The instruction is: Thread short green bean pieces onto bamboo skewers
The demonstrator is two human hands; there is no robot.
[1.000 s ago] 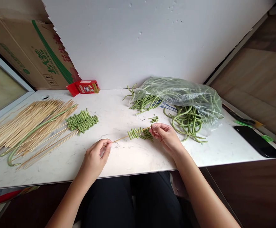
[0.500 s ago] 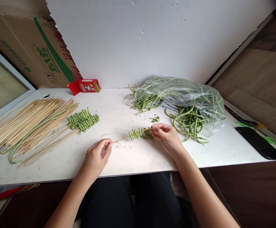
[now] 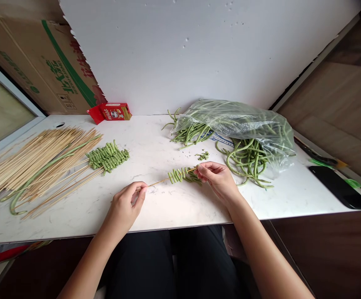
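The left hand (image 3: 128, 203) pinches the bare end of a skewer (image 3: 157, 182) between thumb and fingers; the right hand (image 3: 217, 178) closes its fingertips about the opposite end. The skewer, threaded with cut bean pieces (image 3: 176, 176), is positioned at the tabletop (image 3: 174, 211), near a loose bean pile (image 3: 194, 178). Loaded skewers (image 3: 108, 158) and bare sticks (image 3: 40, 155) lie to the left, bagged long beans (image 3: 252, 160) to the right.

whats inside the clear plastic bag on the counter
Long green beans show through the clear plastic bag, some spilling out along its front edge. Folds, glare and the outer beans hide whatever lies deeper.
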